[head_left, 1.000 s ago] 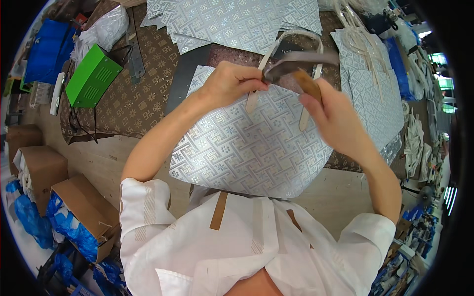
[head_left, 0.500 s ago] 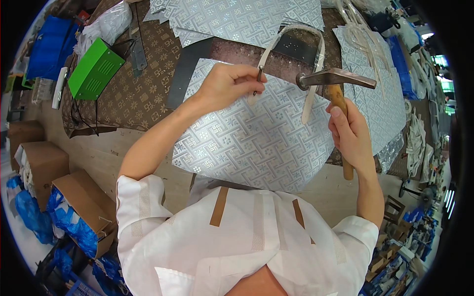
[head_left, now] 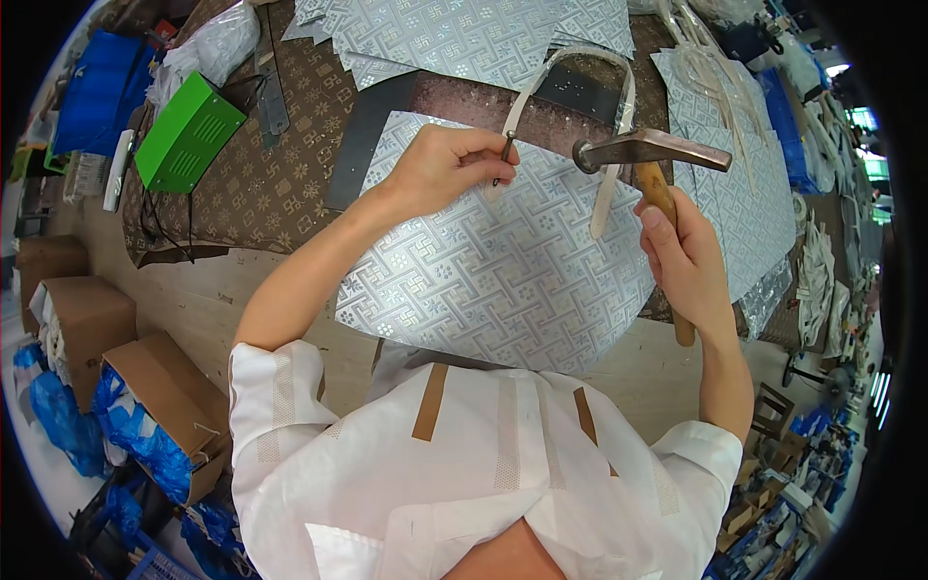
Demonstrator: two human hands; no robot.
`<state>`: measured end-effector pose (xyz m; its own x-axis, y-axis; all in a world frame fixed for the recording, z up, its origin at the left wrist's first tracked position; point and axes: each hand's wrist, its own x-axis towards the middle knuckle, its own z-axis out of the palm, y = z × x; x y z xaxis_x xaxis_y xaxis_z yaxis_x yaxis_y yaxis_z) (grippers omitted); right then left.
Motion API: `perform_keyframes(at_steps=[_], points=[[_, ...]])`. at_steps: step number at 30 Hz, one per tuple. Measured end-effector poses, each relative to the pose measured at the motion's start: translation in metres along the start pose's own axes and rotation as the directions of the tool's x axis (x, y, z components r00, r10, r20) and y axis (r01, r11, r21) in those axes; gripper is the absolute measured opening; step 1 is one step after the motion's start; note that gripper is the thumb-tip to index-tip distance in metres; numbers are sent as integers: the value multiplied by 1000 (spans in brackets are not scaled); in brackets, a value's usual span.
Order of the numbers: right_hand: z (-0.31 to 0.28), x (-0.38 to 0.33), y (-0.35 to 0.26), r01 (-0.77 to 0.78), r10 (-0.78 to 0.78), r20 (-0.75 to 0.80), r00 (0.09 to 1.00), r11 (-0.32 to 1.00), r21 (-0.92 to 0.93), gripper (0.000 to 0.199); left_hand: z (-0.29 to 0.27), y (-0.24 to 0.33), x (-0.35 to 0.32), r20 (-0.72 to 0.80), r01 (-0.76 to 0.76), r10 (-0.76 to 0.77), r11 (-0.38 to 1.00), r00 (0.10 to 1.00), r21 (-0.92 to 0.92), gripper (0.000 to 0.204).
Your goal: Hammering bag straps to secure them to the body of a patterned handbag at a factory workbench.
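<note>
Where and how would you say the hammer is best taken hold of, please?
Most likely by its wooden handle, coming in from the right side, where the right hand holds it: the handle is slim and runs down from the metal head, which lies crosswise at the top, blunt at one end and tapered at the other, so seems a poorer hold.

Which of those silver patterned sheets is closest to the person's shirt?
The central silver, geometric-patterned sheet, where the arched cream strap ends. The other patterned sheets lie stacked farther off or to the right.
</note>
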<state>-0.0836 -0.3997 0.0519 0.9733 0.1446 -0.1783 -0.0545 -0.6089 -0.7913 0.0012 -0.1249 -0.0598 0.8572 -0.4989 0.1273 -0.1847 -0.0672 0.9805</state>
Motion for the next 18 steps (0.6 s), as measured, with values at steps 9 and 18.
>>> perform_keyframes(at_steps=[9,18], points=[[-31,0,-90,279,-263,-230,937,959,42,26,-5,-9,-6,22,-121,119,977,993,177,15],[11,9,-33,-14,33,94,995,980,-200,17,-2,-4,-1,121,-256,230,920,966,296,17]])
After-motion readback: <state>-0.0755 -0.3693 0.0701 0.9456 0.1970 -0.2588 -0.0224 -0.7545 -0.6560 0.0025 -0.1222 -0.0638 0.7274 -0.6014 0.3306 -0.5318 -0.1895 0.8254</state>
